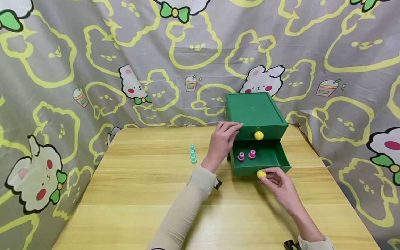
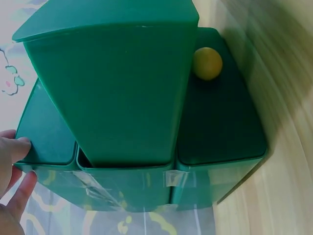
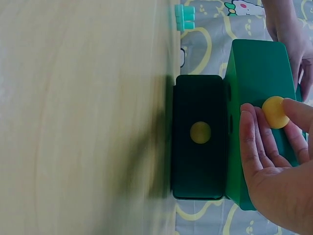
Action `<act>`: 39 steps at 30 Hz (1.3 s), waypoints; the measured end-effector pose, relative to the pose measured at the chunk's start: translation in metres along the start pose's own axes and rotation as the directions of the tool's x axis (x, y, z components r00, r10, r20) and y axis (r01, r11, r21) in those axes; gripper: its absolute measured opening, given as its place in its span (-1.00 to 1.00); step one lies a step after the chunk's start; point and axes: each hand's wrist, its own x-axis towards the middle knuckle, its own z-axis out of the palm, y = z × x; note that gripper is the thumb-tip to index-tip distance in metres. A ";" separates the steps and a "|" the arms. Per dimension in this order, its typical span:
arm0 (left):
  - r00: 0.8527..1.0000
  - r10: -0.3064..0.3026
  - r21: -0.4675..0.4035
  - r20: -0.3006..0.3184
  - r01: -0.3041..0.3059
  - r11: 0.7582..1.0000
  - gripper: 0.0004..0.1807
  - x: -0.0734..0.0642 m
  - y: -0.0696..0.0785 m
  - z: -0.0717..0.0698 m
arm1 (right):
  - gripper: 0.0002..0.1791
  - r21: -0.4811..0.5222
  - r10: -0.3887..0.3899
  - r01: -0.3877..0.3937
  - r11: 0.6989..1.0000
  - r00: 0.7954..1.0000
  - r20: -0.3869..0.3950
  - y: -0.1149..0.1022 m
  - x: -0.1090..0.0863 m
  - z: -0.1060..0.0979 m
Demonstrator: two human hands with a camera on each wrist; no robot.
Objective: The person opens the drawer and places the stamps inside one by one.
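A green drawer cabinet (image 1: 256,109) stands at the right back of the table, its middle drawer (image 1: 270,158) pulled out. Two small pink stepped pieces (image 1: 251,155), each with a hole on top, stand inside that drawer, toward its left. My right hand (image 1: 282,187) pinches the drawer's round yellow knob (image 3: 275,112) between thumb and fingers. At the cabinet's upper left front corner, my left hand (image 1: 221,144) rests with extended fingers over the top edge. The left wrist view catches its fingertips (image 2: 22,147) at the top drawer.
Several teal stepped pieces (image 1: 193,154) stand in a row on the wooden table (image 1: 140,180), left of the cabinet. Above the open drawer is the closed top drawer with its own yellow knob (image 1: 258,135); a closed bottom drawer (image 3: 198,166) lies beneath. Patterned curtain (image 1: 200,52) surrounds the table.
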 end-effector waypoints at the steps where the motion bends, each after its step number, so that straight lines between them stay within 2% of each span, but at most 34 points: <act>1: 1.000 0.004 0.001 0.004 -0.004 1.000 -0.68 0.000 0.000 0.000 | -0.71 -0.002 -0.001 0.001 1.000 1.000 0.000 0.000 0.000 0.000; 18: 1.000 0.002 -0.025 0.030 -0.001 1.000 -0.74 0.005 -0.004 -0.002 | -0.71 -0.036 0.021 -0.021 0.999 1.000 0.008 0.002 0.004 -0.002; 28: 1.000 0.000 -0.031 0.023 0.001 1.000 -0.75 0.003 -0.006 0.000 | -0.72 -0.059 0.006 -0.005 0.998 1.000 0.017 0.002 0.018 -0.002; 32: 1.000 0.001 -0.036 0.010 -0.001 0.999 -0.75 0.002 -0.005 0.000 | -0.71 -0.046 0.006 -0.004 0.999 1.000 0.027 0.001 0.025 -0.003; 39: 0.998 -0.002 0.011 -0.060 0.003 1.000 -0.74 -0.002 0.001 0.008 | -0.71 -0.019 -0.014 0.014 1.000 1.000 0.024 0.005 0.042 -0.004</act>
